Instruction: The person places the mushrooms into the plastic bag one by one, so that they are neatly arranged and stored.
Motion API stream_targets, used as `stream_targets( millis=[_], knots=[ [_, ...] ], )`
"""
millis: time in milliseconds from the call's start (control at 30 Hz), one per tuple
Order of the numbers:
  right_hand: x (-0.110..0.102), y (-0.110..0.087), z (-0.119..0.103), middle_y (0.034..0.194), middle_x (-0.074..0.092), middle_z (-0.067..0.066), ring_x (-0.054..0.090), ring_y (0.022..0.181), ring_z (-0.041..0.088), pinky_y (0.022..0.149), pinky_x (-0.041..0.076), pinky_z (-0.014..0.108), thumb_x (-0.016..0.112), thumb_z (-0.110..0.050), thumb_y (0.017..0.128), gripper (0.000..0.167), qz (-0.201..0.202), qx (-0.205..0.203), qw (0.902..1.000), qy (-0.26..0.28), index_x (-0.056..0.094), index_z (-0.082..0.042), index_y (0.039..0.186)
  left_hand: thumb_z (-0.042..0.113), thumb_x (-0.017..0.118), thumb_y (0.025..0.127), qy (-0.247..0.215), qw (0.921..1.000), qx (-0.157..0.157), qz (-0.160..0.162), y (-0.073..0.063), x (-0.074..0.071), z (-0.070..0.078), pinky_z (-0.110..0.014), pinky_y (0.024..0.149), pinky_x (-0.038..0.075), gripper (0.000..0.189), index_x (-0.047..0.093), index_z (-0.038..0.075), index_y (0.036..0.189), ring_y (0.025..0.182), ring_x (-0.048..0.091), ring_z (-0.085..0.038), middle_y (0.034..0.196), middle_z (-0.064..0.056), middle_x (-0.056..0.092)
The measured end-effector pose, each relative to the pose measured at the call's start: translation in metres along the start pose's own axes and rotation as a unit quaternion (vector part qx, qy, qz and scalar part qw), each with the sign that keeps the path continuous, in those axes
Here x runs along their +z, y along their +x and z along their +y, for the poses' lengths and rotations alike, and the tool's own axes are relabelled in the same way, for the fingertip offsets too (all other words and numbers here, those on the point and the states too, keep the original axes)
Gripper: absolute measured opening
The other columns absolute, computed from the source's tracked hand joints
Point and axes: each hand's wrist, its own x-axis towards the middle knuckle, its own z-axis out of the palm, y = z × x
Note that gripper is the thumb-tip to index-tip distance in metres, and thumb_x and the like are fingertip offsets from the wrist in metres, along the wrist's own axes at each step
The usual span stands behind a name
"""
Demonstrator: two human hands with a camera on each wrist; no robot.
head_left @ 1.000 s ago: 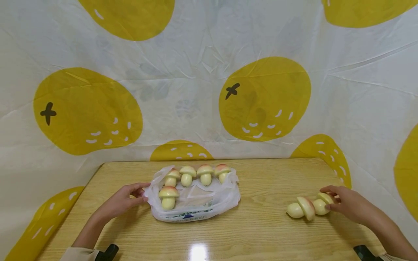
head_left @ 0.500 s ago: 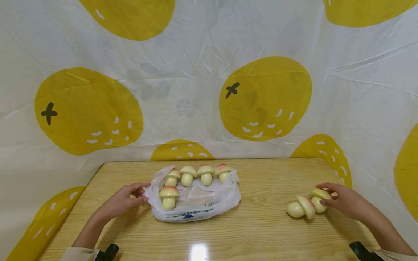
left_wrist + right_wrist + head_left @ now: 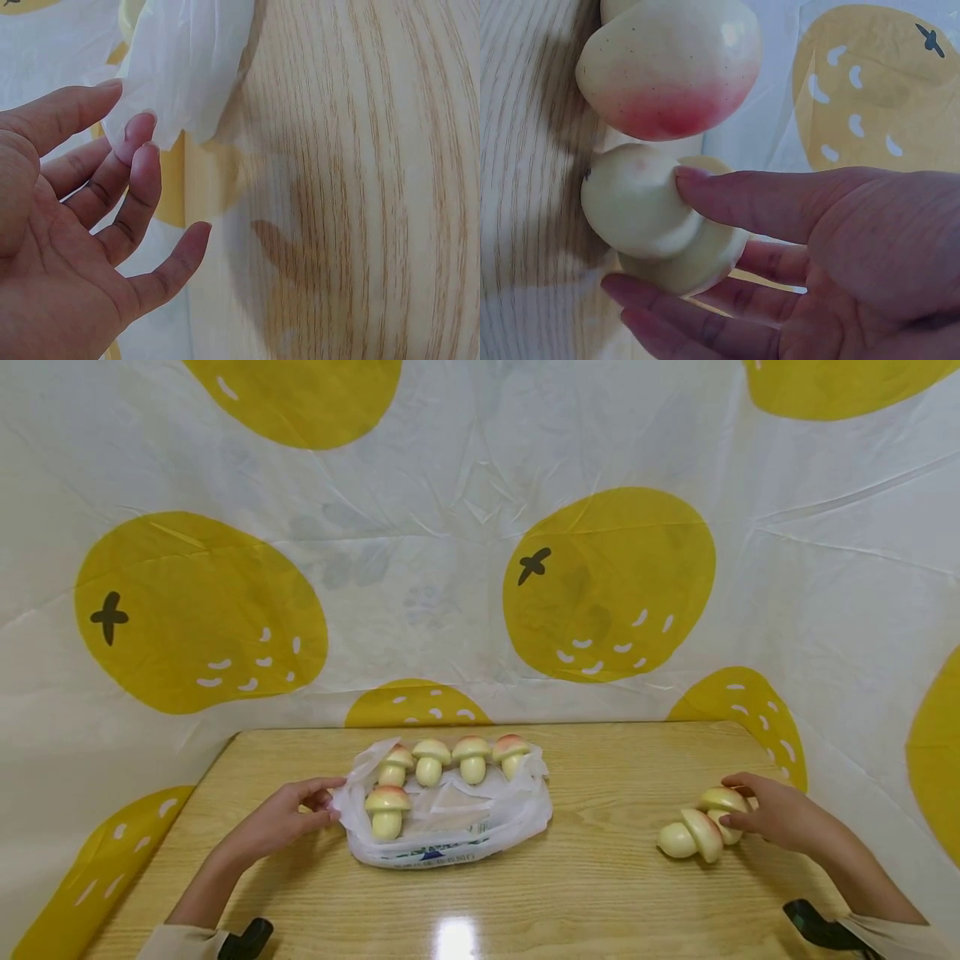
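A white plastic bag [image 3: 517,814] lies on the table, its mouth spread, with several pale yellow toy mushrooms [image 3: 386,814] with red-tinged caps inside. My left hand [image 3: 288,817] pinches the bag's left edge; in the left wrist view, thin plastic [image 3: 191,67] runs between thumb and fingers. At the right, my right hand [image 3: 780,814] grips a toy mushroom [image 3: 723,799], thumb on the stem and fingers behind the cap. Another toy mushroom [image 3: 686,837] lies tilted on its side just left of it; its red-blushed cap [image 3: 675,71] shows in the right wrist view.
The wooden table [image 3: 600,893] ends at the back against a white sheet [image 3: 420,610] printed with large yellow fruit. Black wrist straps [image 3: 246,937] show at both sleeves. Light glares off the table's front.
My right hand has moved slightly left, and the toy mushroom in it has turned more upright against its neighbour. The left hand and the bag have stayed in place.
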Motion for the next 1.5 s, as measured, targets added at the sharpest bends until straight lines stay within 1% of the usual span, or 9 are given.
stream_targets(
  millis=[167, 500, 600, 733, 800, 967, 1267, 1367, 1500],
  knots=[
    [0.001, 0.002, 0.001, 0.131, 0.046, 0.046, 0.067, 0.088, 0.024, 0.069, 0.057, 0.038, 0.073, -0.021, 0.094, 0.071, -0.003, -0.001, 0.9986, 0.053, 0.039, 0.014, 0.145, 0.022, 0.068, 0.099, -0.002, 1.0000, 0.007, -0.004, 0.000, -0.001, 0.001, -0.026, 0.071, 0.049, 0.056, 0.051, -0.004, 0.145, 0.093, 0.054, -0.019, 0.101, -0.010, 0.058],
    [0.002, 0.004, 0.004, 0.134, 0.039, 0.047, 0.066, 0.095, 0.028, 0.075, 0.059, 0.044, 0.070, -0.018, 0.097, 0.073, -0.016, 0.007, 0.9919, 0.125, 0.031, 0.014, 0.150, 0.022, 0.069, 0.099, -0.002, 1.0000, 0.007, -0.006, 0.001, -0.001, 0.000, -0.026, 0.070, 0.049, 0.057, 0.050, -0.005, 0.145, 0.091, 0.054, -0.018, 0.099, -0.010, 0.058],
    [0.004, 0.005, 0.005, 0.135, 0.037, 0.046, 0.064, 0.088, 0.024, 0.078, 0.059, 0.045, 0.068, -0.016, 0.098, 0.072, -0.014, 0.014, 0.9894, 0.144, 0.029, 0.013, 0.151, 0.023, 0.069, 0.098, 0.000, 0.9999, 0.009, -0.005, 0.001, -0.001, -0.001, -0.026, 0.071, 0.049, 0.058, 0.050, -0.005, 0.145, 0.092, 0.054, -0.017, 0.100, -0.009, 0.058],
    [0.005, 0.006, 0.007, 0.132, 0.038, 0.045, 0.059, 0.077, 0.021, 0.074, 0.058, 0.040, 0.067, -0.015, 0.099, 0.070, 0.001, 0.014, 0.9889, 0.148, 0.030, 0.013, 0.150, 0.022, 0.068, 0.099, -0.003, 0.9999, 0.011, -0.006, 0.001, -0.001, -0.002, -0.026, 0.071, 0.049, 0.057, 0.051, -0.005, 0.146, 0.092, 0.054, -0.017, 0.100, -0.009, 0.058],
    [0.005, 0.007, 0.007, 0.131, 0.039, 0.045, 0.060, 0.075, 0.021, 0.071, 0.058, 0.037, 0.067, -0.015, 0.099, 0.069, 0.011, 0.007, 0.9892, 0.146, 0.031, 0.013, 0.150, 0.022, 0.069, 0.098, -0.005, 0.9999, 0.010, -0.005, 0.001, -0.001, -0.002, -0.026, 0.071, 0.049, 0.057, 0.051, -0.004, 0.146, 0.092, 0.054, -0.017, 0.099, -0.009, 0.058],
    [0.004, 0.009, 0.005, 0.131, 0.038, 0.045, 0.064, 0.079, 0.022, 0.068, 0.058, 0.035, 0.070, -0.016, 0.097, 0.069, 0.032, -0.011, 0.9883, 0.149, 0.035, 0.011, 0.149, 0.022, 0.070, 0.098, -0.007, 1.0000, 0.006, -0.002, 0.001, 0.000, -0.001, -0.026, 0.071, 0.049, 0.057, 0.051, -0.003, 0.146, 0.092, 0.054, -0.018, 0.099, -0.009, 0.058],
    [-0.003, 0.010, -0.009, 0.135, 0.037, 0.042, 0.068, 0.098, 0.031, 0.075, 0.059, 0.039, 0.070, -0.016, 0.097, 0.068, 0.065, -0.043, 0.9854, 0.151, 0.037, 0.010, 0.150, 0.021, 0.069, 0.098, -0.005, 0.9999, 0.013, -0.003, 0.001, -0.001, -0.002, -0.026, 0.071, 0.049, 0.057, 0.051, -0.004, 0.145, 0.091, 0.054, -0.017, 0.098, -0.009, 0.058],
    [-0.006, 0.010, -0.017, 0.139, 0.038, 0.038, 0.068, 0.098, 0.024, 0.075, 0.059, 0.038, 0.071, -0.018, 0.097, 0.068, 0.076, -0.053, 0.9842, 0.150, 0.038, 0.007, 0.151, 0.021, 0.069, 0.098, -0.005, 0.9999, 0.015, -0.003, 0.001, -0.001, -0.002, -0.026, 0.071, 0.050, 0.057, 0.051, -0.005, 0.145, 0.092, 0.054, -0.017, 0.099, -0.009, 0.058],
    [-0.009, 0.009, -0.027, 0.140, 0.042, 0.033, 0.067, 0.092, 0.014, 0.074, 0.059, 0.036, 0.070, -0.019, 0.098, 0.065, 0.090, -0.080, 0.9812, 0.151, 0.041, 0.004, 0.151, 0.022, 0.069, 0.098, -0.005, 0.9999, 0.013, -0.005, 0.000, -0.001, -0.001, -0.026, 0.072, 0.050, 0.057, 0.051, -0.005, 0.146, 0.093, 0.054, -0.018, 0.100, -0.009, 0.059]
  ],
)
